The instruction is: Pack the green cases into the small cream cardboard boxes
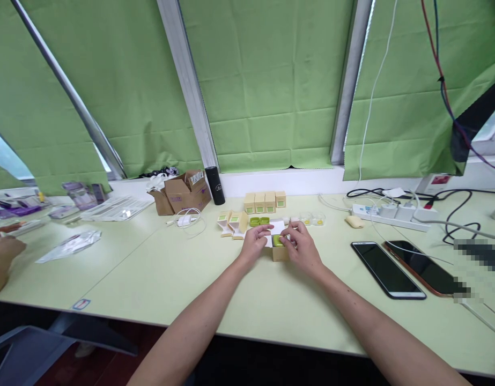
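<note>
In front of me a small brown cardboard box (280, 254) stands on the table with its white-lined flaps raised. A green square container (276, 240) sits in its open top. My right hand (303, 248) is closed, thumb and fingertips pinching the green container's right edge. At the box's left side my left hand (254, 244) has its thumb and fingers bent together at the white flap, gripping the box there. Just behind are two green open containers (259, 221), clear round cups (307, 218) with yellow bits, and opened small boxes (233, 223).
Closed small boxes (265, 202) stand in a row behind. Two phones (386, 271) lie at right, near a power strip (392, 215) with cables. A torn carton (185, 193) and black cylinder (214, 185) stand back left. Another person's hands (5, 249) are at far left.
</note>
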Action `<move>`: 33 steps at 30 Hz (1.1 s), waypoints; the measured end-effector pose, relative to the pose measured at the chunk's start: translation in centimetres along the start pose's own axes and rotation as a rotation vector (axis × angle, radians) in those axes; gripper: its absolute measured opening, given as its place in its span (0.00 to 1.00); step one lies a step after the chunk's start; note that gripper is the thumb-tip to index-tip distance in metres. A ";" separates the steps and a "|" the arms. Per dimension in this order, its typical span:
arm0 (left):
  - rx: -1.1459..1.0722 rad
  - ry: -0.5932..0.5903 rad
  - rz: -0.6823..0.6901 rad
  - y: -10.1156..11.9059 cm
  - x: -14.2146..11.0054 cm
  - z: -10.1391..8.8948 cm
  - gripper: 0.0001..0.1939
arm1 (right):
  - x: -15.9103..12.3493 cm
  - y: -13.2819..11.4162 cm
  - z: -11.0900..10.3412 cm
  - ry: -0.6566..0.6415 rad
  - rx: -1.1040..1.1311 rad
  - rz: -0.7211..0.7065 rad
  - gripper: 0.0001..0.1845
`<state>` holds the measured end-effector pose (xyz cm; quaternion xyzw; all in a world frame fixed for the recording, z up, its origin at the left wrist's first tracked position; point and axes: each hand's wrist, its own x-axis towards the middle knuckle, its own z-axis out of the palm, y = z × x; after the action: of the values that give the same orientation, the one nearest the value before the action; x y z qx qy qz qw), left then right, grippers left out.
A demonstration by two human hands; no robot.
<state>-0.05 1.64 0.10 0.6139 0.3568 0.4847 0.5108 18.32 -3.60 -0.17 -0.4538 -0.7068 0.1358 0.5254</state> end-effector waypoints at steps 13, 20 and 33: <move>0.022 0.012 0.009 -0.1 0.0 -0.1 0.28 | 0.6 0.5 0.5 0.029 0.123 0.138 0.09; 0.011 0.007 0.002 -0.1 0.1 -0.1 0.28 | 0.6 0.8 0.6 0.015 0.147 0.159 0.09; 0.005 -0.002 -0.004 0.0 0.0 0.0 0.29 | 0.6 0.9 0.8 0.041 0.186 0.195 0.10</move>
<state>-0.05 1.60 0.13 0.6150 0.3587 0.4820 0.5106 18.09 -2.45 -0.71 -0.4723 -0.6329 0.2421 0.5638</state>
